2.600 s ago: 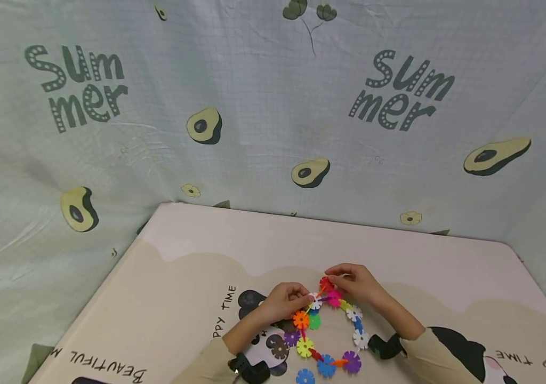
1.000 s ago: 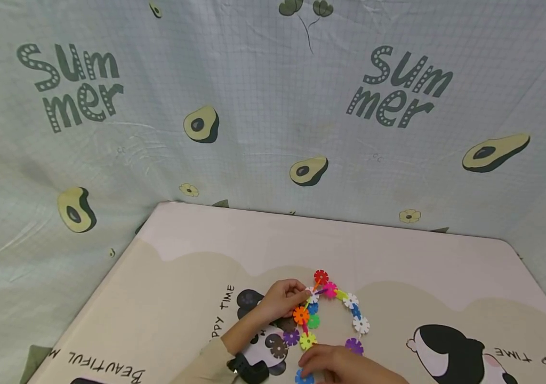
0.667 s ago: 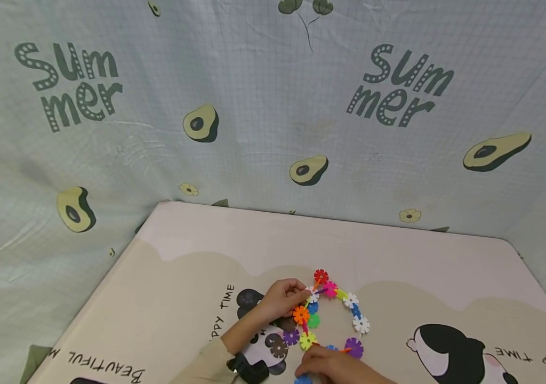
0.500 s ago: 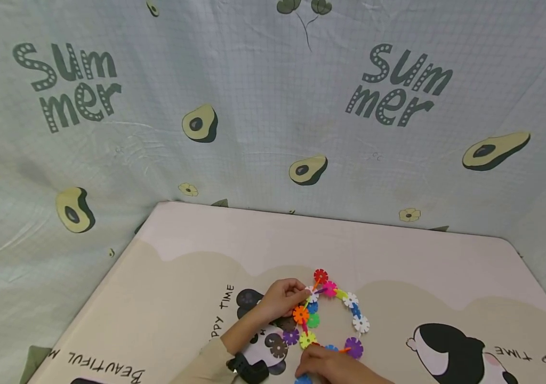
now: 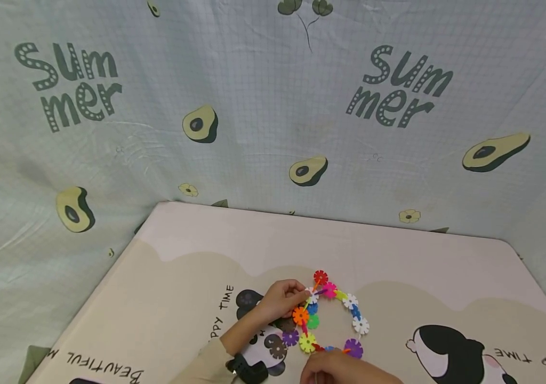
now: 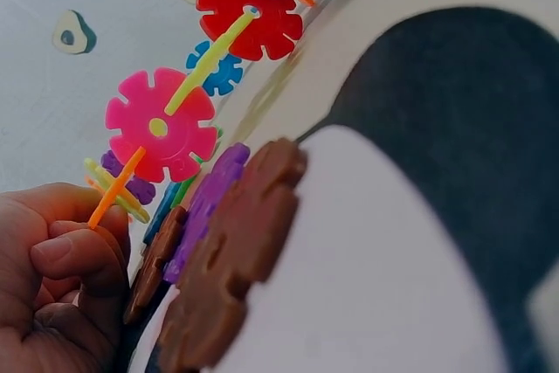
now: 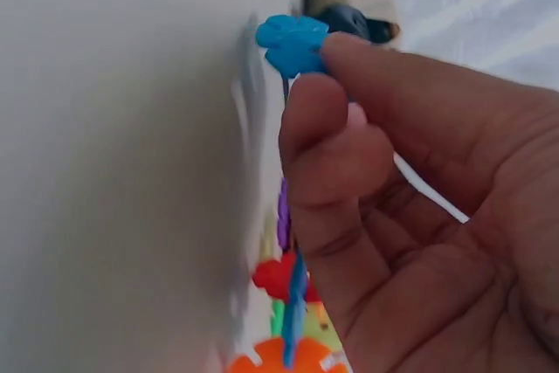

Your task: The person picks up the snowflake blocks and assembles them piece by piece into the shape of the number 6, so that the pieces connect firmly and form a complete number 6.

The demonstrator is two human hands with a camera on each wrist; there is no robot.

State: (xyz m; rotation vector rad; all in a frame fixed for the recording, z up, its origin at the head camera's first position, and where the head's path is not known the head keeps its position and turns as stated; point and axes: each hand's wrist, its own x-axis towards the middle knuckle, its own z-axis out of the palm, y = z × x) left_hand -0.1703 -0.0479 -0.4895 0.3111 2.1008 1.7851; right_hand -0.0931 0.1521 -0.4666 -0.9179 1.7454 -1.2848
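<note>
Notched plastic snowflake discs are linked edge to edge into a ring on the table, with a red disc [image 5: 320, 277] sticking out at its far end. My left hand [image 5: 282, 301] pinches the ring at a white disc [image 5: 312, 295] on its upper left. In the left wrist view a pink disc [image 6: 162, 124] stands just beyond those fingers. My right hand [image 5: 350, 368] is at the ring's near side, partly covering it. Thumb and forefinger there hold a blue disc [image 7: 293, 41], seen in the right wrist view but hidden in the head view.
Loose discs lie by the ring's left side: a purple one [image 5: 290, 337], a brown one [image 5: 278, 349] and a green one [image 5: 313, 320]. The table [image 5: 196, 229] has a printed cover. Cloth with avocado prints [image 5: 308, 170] hangs behind. A dark object [image 5: 86, 381] shows at the front-left edge.
My right hand has left the red disc at the ring's far end, come down to the near side and taken hold of the blue disc. My left hand has stayed at the white disc.
</note>
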